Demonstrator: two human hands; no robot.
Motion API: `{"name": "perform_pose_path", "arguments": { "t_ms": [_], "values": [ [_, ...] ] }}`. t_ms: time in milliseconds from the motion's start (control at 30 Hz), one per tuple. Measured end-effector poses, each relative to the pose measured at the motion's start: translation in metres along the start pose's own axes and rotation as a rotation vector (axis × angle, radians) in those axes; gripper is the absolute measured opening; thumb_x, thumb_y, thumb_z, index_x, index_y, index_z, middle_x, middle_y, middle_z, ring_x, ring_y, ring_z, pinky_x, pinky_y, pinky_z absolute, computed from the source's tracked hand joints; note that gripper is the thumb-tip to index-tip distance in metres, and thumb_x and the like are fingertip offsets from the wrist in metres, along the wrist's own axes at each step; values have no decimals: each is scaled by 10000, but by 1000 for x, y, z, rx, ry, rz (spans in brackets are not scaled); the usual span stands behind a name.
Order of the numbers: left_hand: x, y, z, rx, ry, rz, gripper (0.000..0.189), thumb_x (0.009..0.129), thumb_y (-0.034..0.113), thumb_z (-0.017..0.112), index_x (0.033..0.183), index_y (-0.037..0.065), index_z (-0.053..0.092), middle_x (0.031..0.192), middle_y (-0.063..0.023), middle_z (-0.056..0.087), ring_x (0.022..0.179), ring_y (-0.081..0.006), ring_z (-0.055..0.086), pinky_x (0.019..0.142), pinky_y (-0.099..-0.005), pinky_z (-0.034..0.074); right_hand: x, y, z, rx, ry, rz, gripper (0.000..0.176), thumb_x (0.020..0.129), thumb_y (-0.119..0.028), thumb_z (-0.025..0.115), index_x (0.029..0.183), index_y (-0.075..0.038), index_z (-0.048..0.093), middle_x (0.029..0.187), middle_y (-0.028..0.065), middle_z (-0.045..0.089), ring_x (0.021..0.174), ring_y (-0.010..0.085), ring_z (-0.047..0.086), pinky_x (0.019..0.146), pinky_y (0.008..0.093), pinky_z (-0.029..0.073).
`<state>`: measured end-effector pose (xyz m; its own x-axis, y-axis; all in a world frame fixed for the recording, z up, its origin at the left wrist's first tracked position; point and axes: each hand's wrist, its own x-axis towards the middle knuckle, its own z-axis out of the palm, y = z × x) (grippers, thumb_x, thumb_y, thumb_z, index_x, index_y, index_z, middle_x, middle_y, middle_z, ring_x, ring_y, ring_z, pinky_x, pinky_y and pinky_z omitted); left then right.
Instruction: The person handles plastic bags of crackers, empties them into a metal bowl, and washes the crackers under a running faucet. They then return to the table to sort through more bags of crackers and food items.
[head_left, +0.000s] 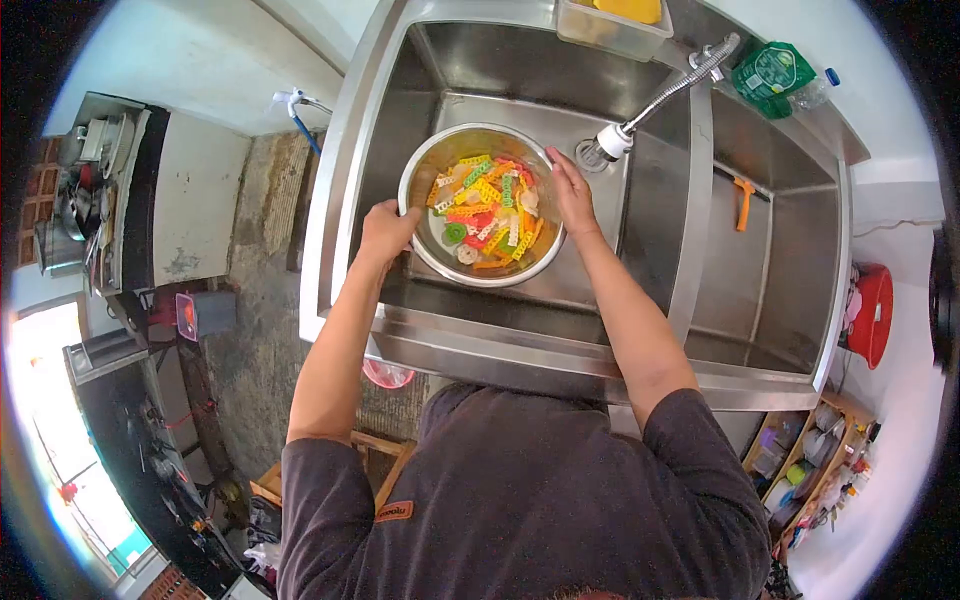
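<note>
A round metal bowl [408, 238] is held over the left basin of a steel sink [500, 340]. Colourful ridged pieces [490, 205] in yellow, orange, red, green and white lie inside it. My left hand [388, 232] grips the bowl's left rim, fingers curled round the edge. Against the right side rests my right hand [573, 195], its fingers pressed together along the outer wall near the rim. Right of the bowl, a flexible faucet [615, 140] with a white head hangs over the drain [594, 154].
A plastic container [615, 30] with something yellow stands on the sink's back edge. Beside the faucet base are a green pouch [773, 78] and a clear bottle [815, 92]. An orange-handled tool [743, 204] lies in the right basin. A red basin [868, 316] hangs at the right.
</note>
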<state>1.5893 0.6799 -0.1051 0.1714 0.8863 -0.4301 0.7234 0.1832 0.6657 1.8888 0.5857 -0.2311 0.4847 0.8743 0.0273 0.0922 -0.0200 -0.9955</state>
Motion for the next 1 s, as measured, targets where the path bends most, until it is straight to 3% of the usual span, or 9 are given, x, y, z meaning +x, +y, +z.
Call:
{"name": "perform_pose_path", "arguments": {
  "t_ms": [67, 200, 400, 433, 767, 833, 1000],
  "values": [
    [-11, 8, -13, 28, 41, 58, 357, 806, 266, 662, 937, -62, 711, 755, -180, 702, 633, -222, 705, 556, -345, 570, -1, -20, 6, 97, -16, 23, 388, 1049, -213, 464, 1381, -38, 564, 1405, 118, 570, 1320, 201, 498, 1130, 309, 340],
    [-37, 37, -41, 192, 88, 138, 358, 821, 276, 639, 804, -81, 657, 648, -171, 681, 597, -235, 705, 576, -350, 564, -4, -45, 18, 370, -51, 103, 414, 1063, -244, 436, 1374, -1, 561, 1400, 90, 573, 1309, 184, 501, 1127, 303, 344],
    [-58, 45, -58, 298, 228, 243, 397, 805, 315, 640, 751, -77, 652, 641, -228, 651, 605, -355, 675, 647, -438, 542, -12, -64, 33, 620, -45, 201, 405, 1066, -235, 444, 1374, 3, 559, 1418, 100, 556, 1303, 188, 511, 1120, 304, 366],
    [-61, 45, -59, 335, 279, 284, 400, 798, 322, 639, 748, -74, 656, 654, -247, 646, 626, -391, 665, 662, -462, 535, -12, -62, 33, 621, -52, 197, 405, 1066, -235, 444, 1374, 3, 559, 1418, 100, 556, 1303, 188, 511, 1120, 304, 366],
    [-91, 70, -62, 418, 346, 274, 381, 786, 326, 627, 763, -54, 656, 682, -246, 632, 673, -397, 658, 666, -462, 520, -16, -58, 37, 600, -85, 138, 431, 1069, -266, 443, 1408, -13, 527, 1455, 98, 522, 1335, 189, 481, 1138, 313, 348],
    [-94, 72, -60, 419, 387, 293, 380, 777, 328, 635, 700, -43, 648, 671, -268, 631, 655, -437, 644, 649, -492, 524, -16, -57, 36, 548, -85, 120, 437, 1068, -259, 442, 1419, -8, 511, 1462, 100, 512, 1338, 197, 478, 1147, 322, 343],
    [-103, 86, -54, 496, 465, 334, 369, 780, 323, 627, 687, -34, 640, 668, -261, 634, 647, -440, 638, 662, -501, 523, -19, -59, 37, 566, -73, 131, 443, 1061, -269, 457, 1419, -13, 516, 1464, 90, 512, 1343, 186, 468, 1138, 311, 344]
  ]
}}
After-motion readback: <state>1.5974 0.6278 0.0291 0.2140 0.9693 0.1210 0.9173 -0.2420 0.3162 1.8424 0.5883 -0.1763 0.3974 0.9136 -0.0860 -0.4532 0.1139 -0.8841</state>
